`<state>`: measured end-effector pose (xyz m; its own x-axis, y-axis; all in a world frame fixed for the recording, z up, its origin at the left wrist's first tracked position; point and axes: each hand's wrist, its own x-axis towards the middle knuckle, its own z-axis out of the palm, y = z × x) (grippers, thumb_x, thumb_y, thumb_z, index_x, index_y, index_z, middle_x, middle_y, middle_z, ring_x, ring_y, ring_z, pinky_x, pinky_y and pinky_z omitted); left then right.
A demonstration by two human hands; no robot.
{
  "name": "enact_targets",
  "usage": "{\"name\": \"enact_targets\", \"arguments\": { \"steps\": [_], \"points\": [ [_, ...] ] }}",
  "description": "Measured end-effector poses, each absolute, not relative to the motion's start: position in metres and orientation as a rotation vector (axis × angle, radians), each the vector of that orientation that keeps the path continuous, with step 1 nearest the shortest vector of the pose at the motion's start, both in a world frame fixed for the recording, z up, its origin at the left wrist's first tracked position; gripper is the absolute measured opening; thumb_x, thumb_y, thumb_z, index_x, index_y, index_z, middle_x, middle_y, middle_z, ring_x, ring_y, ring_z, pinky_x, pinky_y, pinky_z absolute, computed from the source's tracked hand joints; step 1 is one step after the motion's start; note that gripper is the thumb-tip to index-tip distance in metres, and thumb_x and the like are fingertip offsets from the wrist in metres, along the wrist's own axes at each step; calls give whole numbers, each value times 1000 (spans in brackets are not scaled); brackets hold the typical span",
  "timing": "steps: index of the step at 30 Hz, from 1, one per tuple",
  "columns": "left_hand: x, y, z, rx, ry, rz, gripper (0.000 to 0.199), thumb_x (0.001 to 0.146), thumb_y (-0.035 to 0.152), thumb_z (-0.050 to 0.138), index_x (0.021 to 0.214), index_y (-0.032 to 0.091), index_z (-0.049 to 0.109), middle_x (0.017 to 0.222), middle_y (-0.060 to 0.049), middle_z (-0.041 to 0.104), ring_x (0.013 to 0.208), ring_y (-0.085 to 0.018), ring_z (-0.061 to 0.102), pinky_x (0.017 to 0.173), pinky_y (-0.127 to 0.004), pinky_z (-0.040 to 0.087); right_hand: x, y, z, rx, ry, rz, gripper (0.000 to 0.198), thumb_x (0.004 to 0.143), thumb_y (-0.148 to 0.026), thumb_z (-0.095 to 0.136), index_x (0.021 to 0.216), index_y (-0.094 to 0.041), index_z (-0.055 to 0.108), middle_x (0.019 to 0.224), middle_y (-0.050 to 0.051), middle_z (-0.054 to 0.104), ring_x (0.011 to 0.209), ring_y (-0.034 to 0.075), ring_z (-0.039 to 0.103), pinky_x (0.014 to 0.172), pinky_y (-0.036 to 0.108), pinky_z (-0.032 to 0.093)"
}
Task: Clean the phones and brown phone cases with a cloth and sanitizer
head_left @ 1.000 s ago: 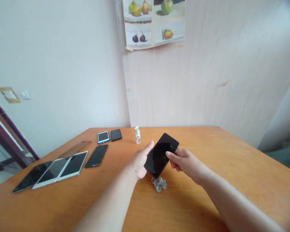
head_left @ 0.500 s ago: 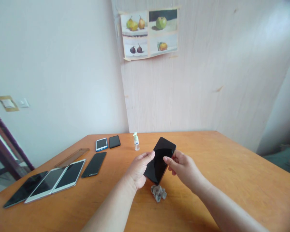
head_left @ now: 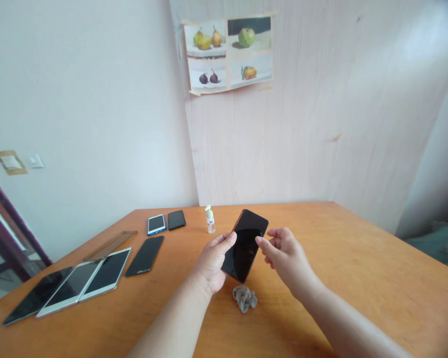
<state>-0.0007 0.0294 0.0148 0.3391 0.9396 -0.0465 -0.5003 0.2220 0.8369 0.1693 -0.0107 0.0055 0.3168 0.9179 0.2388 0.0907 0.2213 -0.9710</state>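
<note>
My left hand (head_left: 215, 261) is closed around the left side of a black smartphone (head_left: 245, 243), its thumb lying on the edge of the glossy dark screen. The phone is tilted above the table, and a thin reddish rim shows along its side. Beside the phone's right edge is my right hand (head_left: 283, 253), fingers half curled and apart from the thumb. Its thumb tip is at the phone's edge; whether it touches cannot be made out. A crumpled grey cloth (head_left: 245, 299) lies on the table just below the phone.
On the wooden table (head_left: 358, 268) stands a small pump bottle (head_left: 210, 221). To the left lie a black phone (head_left: 145, 256), a blue-edged phone (head_left: 156, 224), a small dark phone (head_left: 176, 220), a brownish clear case (head_left: 111, 245), white tablets (head_left: 105, 273) and a dark tablet (head_left: 37, 296).
My right hand has loosened from the phone's right edge and its fingers have come away to the right. The phone, still in my left hand, has shifted slightly left and up.
</note>
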Motion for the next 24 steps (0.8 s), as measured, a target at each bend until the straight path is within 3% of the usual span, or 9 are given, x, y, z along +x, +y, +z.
{"name": "enact_targets", "arguments": {
  "steps": [7,24],
  "points": [
    [0,27,15,868,624,1052,38,72,37,83,99,15,68,99,-11,74,87,-24,70,77,-33,52,175,-15,18,-1028,-1033,1016,42,83,-58,63,108,-24,62,99,8,67,87,22,63,59,29,48],
    [0,23,15,984,596,1016,37,73,39,82,99,16,70,99,-9,74,94,-23,68,87,-33,48,179,-11,16,-861,-988,1028,36,82,-56,67,92,-21,66,77,3,64,68,16,55,64,31,44]
  ]
}}
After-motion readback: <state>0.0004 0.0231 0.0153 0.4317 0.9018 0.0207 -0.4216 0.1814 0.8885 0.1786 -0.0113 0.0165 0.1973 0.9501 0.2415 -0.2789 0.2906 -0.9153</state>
